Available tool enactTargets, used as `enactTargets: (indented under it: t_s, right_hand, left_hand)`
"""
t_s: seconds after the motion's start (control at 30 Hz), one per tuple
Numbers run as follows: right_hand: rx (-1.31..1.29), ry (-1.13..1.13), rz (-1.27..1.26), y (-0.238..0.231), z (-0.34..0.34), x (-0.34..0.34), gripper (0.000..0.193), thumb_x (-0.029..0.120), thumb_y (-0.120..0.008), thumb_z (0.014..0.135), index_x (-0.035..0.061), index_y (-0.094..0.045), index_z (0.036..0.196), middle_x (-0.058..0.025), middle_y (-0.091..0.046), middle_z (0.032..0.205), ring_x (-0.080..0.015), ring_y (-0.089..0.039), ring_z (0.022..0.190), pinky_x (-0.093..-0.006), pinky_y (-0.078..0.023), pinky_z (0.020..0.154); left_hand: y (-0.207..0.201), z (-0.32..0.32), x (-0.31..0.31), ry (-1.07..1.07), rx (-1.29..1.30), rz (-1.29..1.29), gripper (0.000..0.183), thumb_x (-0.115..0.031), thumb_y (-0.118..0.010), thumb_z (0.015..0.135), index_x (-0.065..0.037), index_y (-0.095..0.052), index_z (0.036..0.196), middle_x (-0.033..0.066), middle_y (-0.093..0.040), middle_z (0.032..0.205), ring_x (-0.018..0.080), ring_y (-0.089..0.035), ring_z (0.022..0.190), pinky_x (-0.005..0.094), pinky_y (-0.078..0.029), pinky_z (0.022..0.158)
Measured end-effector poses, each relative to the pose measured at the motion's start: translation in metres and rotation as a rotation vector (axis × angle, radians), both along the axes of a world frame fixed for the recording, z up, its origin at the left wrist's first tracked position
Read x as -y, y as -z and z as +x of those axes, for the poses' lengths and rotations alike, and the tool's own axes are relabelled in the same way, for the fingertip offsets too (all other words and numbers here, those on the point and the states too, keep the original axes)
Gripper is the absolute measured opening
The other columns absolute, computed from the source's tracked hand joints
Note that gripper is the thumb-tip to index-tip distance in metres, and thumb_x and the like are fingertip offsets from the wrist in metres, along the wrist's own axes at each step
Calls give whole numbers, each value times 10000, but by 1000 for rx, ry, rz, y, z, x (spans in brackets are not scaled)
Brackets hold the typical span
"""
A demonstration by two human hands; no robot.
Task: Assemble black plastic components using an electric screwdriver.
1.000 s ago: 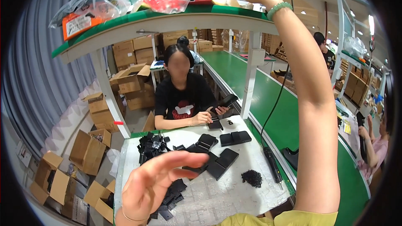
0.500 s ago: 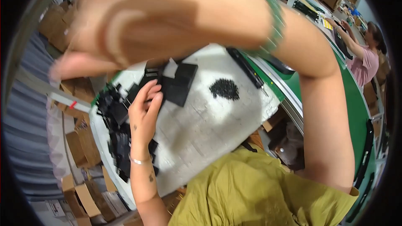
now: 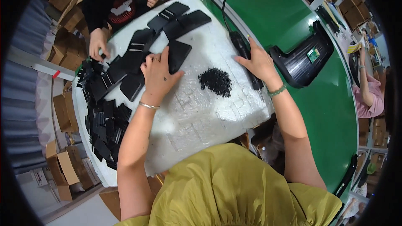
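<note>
My left hand (image 3: pixel 158 75) lies with spread fingers over flat black plastic plates, its fingertips at the near edge of a black plate (image 3: pixel 180 56). My right hand (image 3: pixel 260 64) is open over a black electric screwdriver (image 3: pixel 238 44) at the board's right edge. Its thumb crosses the tool and its fingers stretch out along the far side, without a closed grip. A cord runs up from the screwdriver. A pile of small black screws (image 3: pixel 215 81) sits between my hands on the white foam board (image 3: pixel 197 129).
More black plates (image 3: pixel 138 46) and a heap of black parts (image 3: pixel 104 125) cover the board's left side. Across the board, a co-worker's hand (image 3: pixel 98 45) touches black pieces. A black housing with a small circuit board (image 3: pixel 303 60) rests on the green table (image 3: pixel 324 117).
My right arm, raised across the upper view and blurred before, has come down to the right, onto the screwdriver. The co-worker opposite and several plates now show. My left hand has spread its fingers.
</note>
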State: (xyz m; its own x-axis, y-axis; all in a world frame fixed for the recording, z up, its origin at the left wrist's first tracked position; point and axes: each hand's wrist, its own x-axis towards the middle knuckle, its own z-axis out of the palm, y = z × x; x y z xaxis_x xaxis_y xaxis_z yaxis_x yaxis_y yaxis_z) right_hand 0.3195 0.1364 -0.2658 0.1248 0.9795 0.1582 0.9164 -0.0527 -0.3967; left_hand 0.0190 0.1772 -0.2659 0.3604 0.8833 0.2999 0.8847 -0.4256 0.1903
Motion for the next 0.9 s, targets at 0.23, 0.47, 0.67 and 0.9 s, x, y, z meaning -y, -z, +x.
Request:
enactTargets:
  t_s: [0.23,0.47,0.67,0.9]
  right_hand:
    - [-60,82,-222,-1,13,-20,650,296,-675,698,-88,-489,1189,-254,-632,934,-346,-622,907,-391,-472,812]
    - [-1003,-144,-71,-41,5,22,480,169,-626,697,-43,-518,1114,-53,-513,779,-123,-495,678,-255,-436,599]
    - [-1552,-517,305,-74,-28,63,578,95,-533,728,-5,-357,1269,-102,-513,764,-175,-513,723,-352,-475,714]
    - [-1504,-395,413,-65,-66,92,298,71,-541,786,-30,-447,1051,-50,-456,576,-124,-446,474,-296,-428,517]
  left_hand:
    - [-15,-5,51,201,94,-107,748,-228,-767,605,-63,-457,1265,170,-603,1018,332,-468,1097,432,-289,969]
    - [-13,-38,120,124,115,-193,732,-219,-776,597,-47,-496,1251,154,-520,1204,316,-481,1060,403,-344,944]
    - [-2,-43,115,50,169,-159,722,-237,-766,639,-29,-479,1269,152,-513,1197,313,-491,998,372,-387,882]
    - [-3,-47,115,58,151,-161,720,-229,-757,653,-78,-470,1296,145,-473,1264,322,-491,1028,380,-398,895]
